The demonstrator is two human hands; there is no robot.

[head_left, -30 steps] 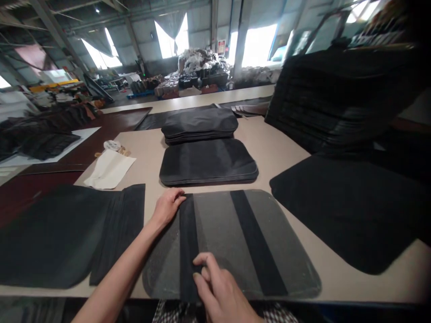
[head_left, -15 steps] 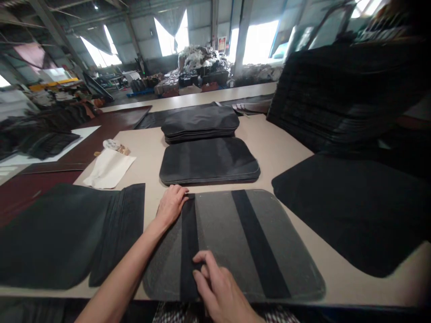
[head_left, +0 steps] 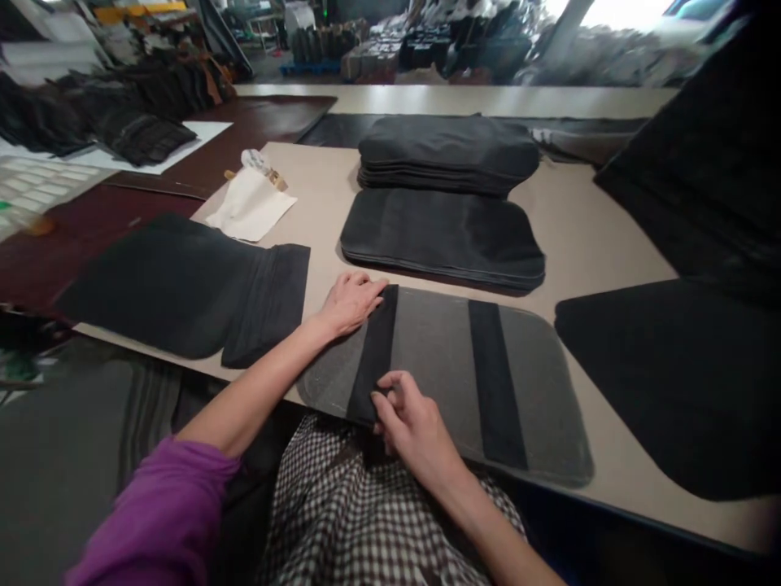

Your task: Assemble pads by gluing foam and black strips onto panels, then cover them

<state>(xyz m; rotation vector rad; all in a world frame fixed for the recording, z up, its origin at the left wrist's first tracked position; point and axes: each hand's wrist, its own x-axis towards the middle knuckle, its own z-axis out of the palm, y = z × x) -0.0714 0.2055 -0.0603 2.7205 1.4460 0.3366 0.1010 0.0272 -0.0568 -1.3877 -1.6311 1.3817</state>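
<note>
A grey panel with rounded corners (head_left: 433, 358) lies flat at the table's front edge. Two black strips cross it, a left strip (head_left: 381, 334) and a right strip (head_left: 497, 374). My left hand (head_left: 352, 305) rests on the panel's far left part, fingers stretched out, fingertips touching the left strip's far end. Near that strip's close end, my right hand (head_left: 408, 415) is closed, thumb and forefinger pinching at the strip's right side; the other fingers are curled and partly hidden.
Behind the panel stand a near stack (head_left: 439, 236) and a far stack (head_left: 445, 150) of black pieces. Black sheets (head_left: 262, 301) lie at left, another black sheet (head_left: 665, 374) at right. A white cloth (head_left: 253, 203) sits farther back. A tall dark pile (head_left: 726, 163) rises at right.
The view has tipped downward and turned left, bringing my purple sleeve and checked garment into sight. Both hands stay at the left strip; my right thumb and forefinger have come closer together.
</note>
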